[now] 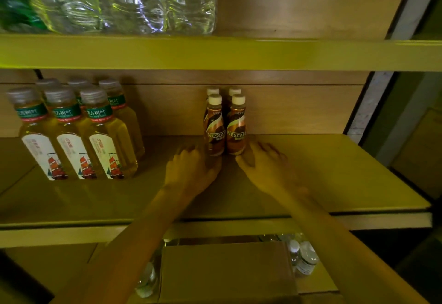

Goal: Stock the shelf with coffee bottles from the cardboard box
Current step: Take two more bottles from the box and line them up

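Both hands rest open and empty on the shelf board: the left hand sits just left of the front coffee bottles, the right hand just to their right, fingers spread, gripping nothing. Whether the fingertips touch the bottles' bases I cannot tell; they lie very close.

The coffee bottles stand upright, long axis vertical, four of them in a tight two-by-two block directly beyond the gap between the hands, against the wooden back panel. Each hand is about equally near its own front bottle. White caps, brown and copper sleeves; the front two read "NESCAFÉ", with small Chinese characters too blurred to read.

Left of the coffee bottles, well apart on the same shelf, stand tea bottles with grey caps and green neck bands showing Chinese characters, white labels with a red sailing ship. Above the coffee bottles, on the next shelf up, clear water bottles stand packed together.

Below the coffee bottles, nearer the person, lies the cardboard box, with small clear bottles beside it. The next bottles likely come from there, so the hands must draw back and down.
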